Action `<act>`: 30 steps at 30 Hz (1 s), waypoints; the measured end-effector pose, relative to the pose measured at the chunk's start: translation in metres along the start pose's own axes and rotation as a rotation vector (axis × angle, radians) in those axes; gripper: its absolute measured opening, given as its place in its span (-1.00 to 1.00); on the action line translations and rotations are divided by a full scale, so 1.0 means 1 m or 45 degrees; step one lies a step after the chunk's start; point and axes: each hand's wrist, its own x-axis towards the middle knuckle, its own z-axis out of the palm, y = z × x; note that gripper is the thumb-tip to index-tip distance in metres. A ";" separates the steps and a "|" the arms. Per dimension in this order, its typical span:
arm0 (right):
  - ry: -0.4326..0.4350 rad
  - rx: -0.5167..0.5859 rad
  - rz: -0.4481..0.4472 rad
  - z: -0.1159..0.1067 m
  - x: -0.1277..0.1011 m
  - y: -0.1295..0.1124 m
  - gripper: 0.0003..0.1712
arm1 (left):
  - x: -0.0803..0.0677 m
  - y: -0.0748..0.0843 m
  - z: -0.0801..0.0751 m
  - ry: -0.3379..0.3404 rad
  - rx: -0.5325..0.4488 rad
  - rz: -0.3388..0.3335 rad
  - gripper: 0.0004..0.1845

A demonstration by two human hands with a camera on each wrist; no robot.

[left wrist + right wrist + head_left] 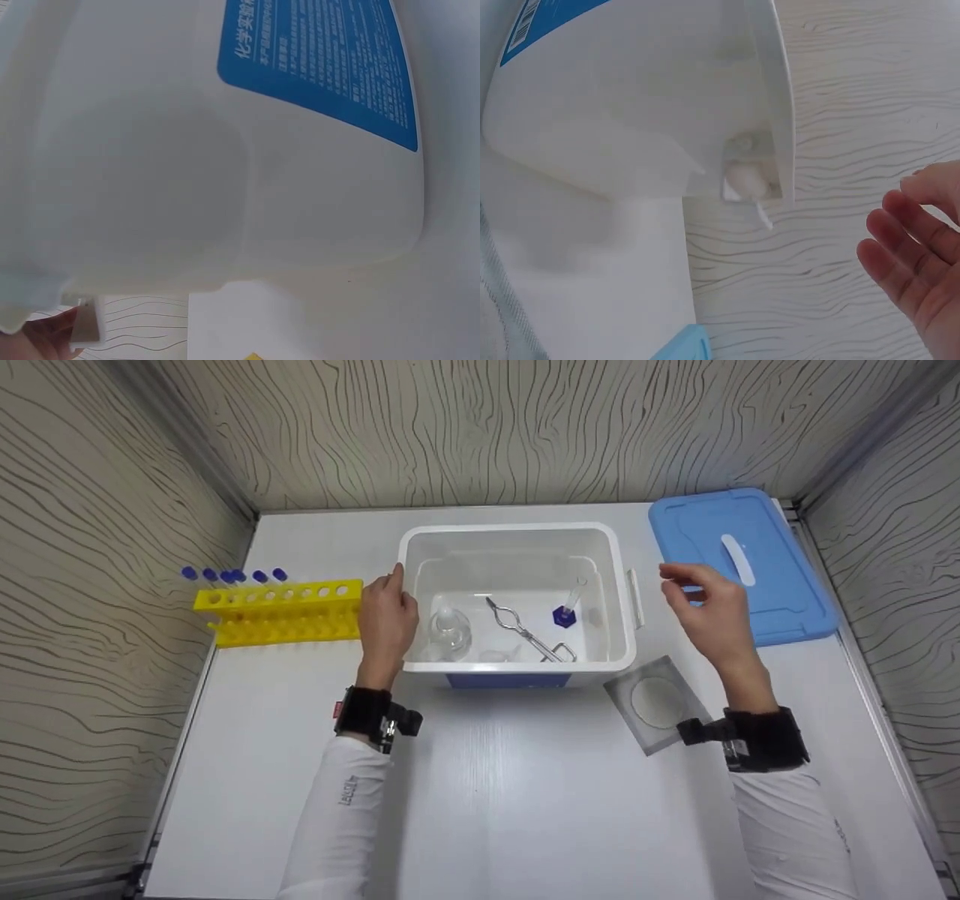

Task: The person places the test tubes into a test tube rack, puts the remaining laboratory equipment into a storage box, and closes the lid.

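Note:
A white plastic box [517,667] stands uncovered at the middle of the table. My left hand [386,619] is at its left rim; the left wrist view shows curled fingers gripping the side latch [86,324]. To the right of the box, my right hand [709,604] hovers with thumb and fingers loosely bent and nothing between them. The box's right latch [634,598] sticks out, apart from that hand. Inside the box lie crucible tongs [525,635], a clear glass flask [450,636] and a small measuring cylinder [574,596] on a purple hexagonal base.
A yellow test tube rack [289,615] with several blue-capped tubes stands left of my left hand. The blue lid [780,592] with a white handle lies at the back right. A wire gauze [626,694] with a pale round centre lies near the box's front right corner.

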 end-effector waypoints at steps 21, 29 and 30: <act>-0.342 -0.509 0.580 0.006 -0.085 0.089 -0.21 | -0.001 0.000 0.001 0.027 0.040 0.039 -0.52; -0.512 -0.665 0.646 0.021 -0.105 0.099 0.00 | -0.001 0.001 -0.001 0.008 0.032 0.025 -0.52; -0.520 -0.671 0.661 0.022 -0.106 0.099 0.02 | -0.001 0.001 -0.002 0.003 0.030 0.024 -0.52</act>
